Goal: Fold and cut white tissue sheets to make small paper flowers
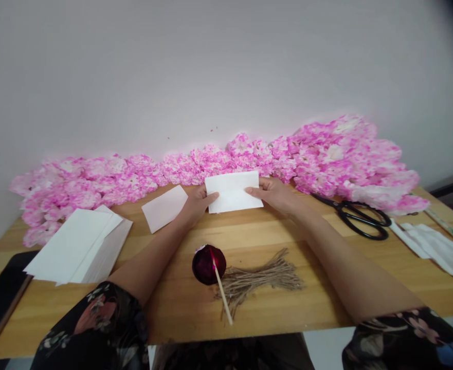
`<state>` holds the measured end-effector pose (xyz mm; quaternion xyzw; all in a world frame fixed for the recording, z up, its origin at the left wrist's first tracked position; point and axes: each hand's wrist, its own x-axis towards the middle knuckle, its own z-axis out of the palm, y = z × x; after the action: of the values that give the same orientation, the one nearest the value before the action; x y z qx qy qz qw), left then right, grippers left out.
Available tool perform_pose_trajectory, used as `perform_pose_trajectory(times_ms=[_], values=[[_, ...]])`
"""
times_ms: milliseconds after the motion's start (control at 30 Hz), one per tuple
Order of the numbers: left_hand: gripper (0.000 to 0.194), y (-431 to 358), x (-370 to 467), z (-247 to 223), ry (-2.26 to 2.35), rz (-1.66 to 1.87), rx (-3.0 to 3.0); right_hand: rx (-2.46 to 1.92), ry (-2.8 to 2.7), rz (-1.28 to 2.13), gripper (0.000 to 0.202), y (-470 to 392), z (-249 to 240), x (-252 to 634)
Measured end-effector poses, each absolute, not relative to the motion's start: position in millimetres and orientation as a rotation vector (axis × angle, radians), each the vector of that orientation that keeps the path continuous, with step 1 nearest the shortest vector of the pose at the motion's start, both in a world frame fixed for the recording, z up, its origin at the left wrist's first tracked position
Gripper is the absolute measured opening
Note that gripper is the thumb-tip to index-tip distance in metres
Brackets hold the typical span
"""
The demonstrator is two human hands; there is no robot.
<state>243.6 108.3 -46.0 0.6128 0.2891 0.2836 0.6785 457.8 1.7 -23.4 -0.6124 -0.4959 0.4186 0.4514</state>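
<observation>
A white rectangular sheet of paper [234,192] is held up between both hands, above the middle of the wooden table. My left hand [199,202] pinches its left edge, thumb on the near face. At the right edge, my right hand [272,194] grips it the same way, with the other fingers behind. A faint crease runs across the sheet. Just left of my left hand lies a loose pale sheet [165,208]. Nearer to me stands a small bowl of dark magenta liquid [203,267], with a wooden stick [223,298] leaning over its rim.
Pink-and-white paper flowers [211,160] line the wall. A stack of white paper [79,246] and a dark phone [2,298] lie left. Thin brown twigs [260,277] lie beside the bowl. Black scissors [365,218], folded white strips [438,249] and a ruler [450,229] are right.
</observation>
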Motion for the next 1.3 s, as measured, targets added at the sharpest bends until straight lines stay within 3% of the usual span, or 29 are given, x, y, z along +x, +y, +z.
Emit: perform_pose_trajectory(times_ms=[500,700,900,1067,1300], values=[[0.047,116.1,233.5,-25.4,0.483,0.556,1.322,-1.449,-1.223,1.147,0.042,2.0,-26.6,463.6],[0.051,112.7,235.1,-2.9,0.518,0.424,1.707,-1.527,-1.461,1.059,0.036,-3.6,-8.9,451.2],[0.022,104.2,246.3,-13.6,0.73,0.527,1.941,-1.51,-1.484,0.89,0.041,-3.1,-4.3,446.0],[0.042,99.7,249.7,-18.9,0.72,0.654,1.371,-1.253,-1.283,1.113,0.051,1.0,-16.0,445.2],[0.054,102.6,250.7,-28.0,0.641,0.653,1.229,-1.403,-1.322,1.102,0.028,8.0,-29.5,443.1]])
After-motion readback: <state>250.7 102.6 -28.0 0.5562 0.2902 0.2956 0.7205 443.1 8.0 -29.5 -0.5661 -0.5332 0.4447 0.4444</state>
